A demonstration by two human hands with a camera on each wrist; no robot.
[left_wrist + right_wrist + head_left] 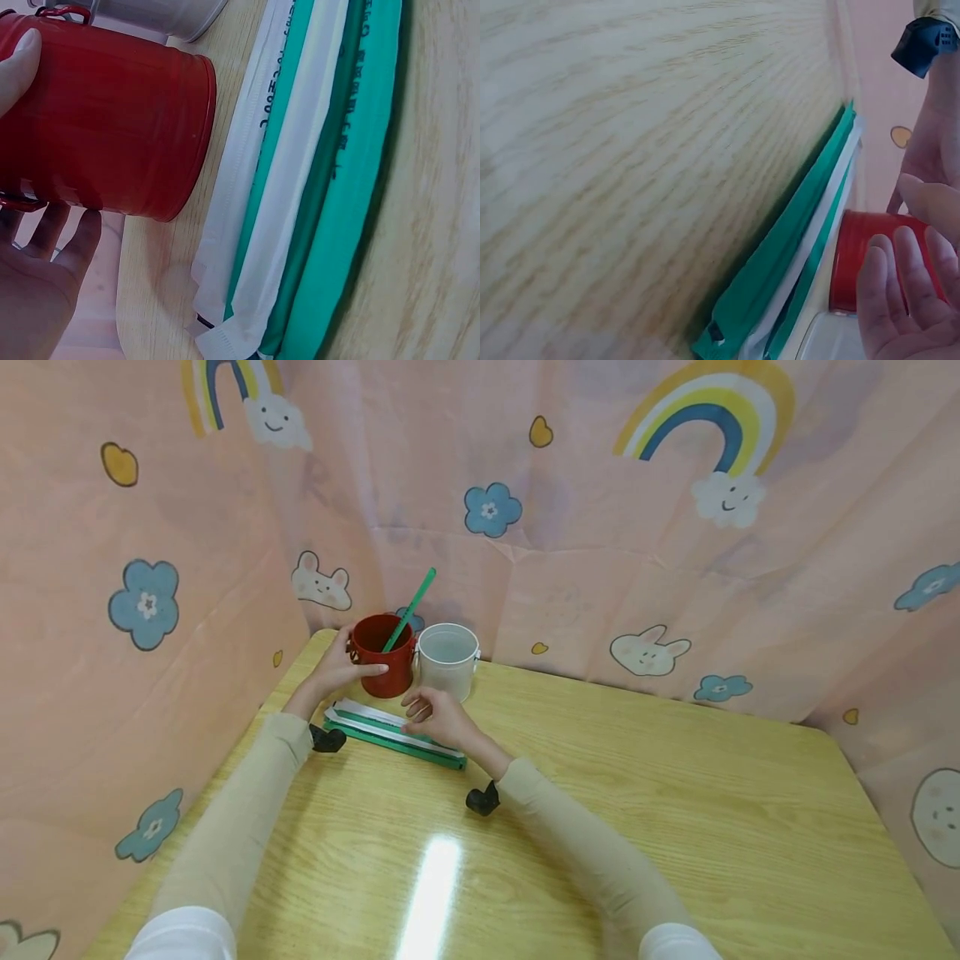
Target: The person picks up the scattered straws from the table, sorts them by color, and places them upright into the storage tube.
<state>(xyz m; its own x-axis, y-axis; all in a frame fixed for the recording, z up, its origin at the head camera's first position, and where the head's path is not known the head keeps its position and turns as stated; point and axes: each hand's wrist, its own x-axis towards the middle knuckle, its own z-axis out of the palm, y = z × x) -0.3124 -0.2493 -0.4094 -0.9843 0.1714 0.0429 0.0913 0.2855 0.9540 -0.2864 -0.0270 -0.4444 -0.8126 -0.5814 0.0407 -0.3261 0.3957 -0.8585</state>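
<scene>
My left hand holds a small red metal bucket, its thumb across the near side and its fingers round the left side. A slim green packet stands tilted in the bucket, its top leaning right. Several long, narrow green and white printed packets lie side by side on the table in front of the buckets; what they contain cannot be seen. Over their right part hovers my right hand, fingers loosely bent and nothing in them. In the right wrist view, that hand appears in front of the red bucket.
A white bucket stands right beside the red one, near the table's back left corner. Pink patterned cloth hangs behind and along the sides of the wooden table. Each wrist carries a black camera.
</scene>
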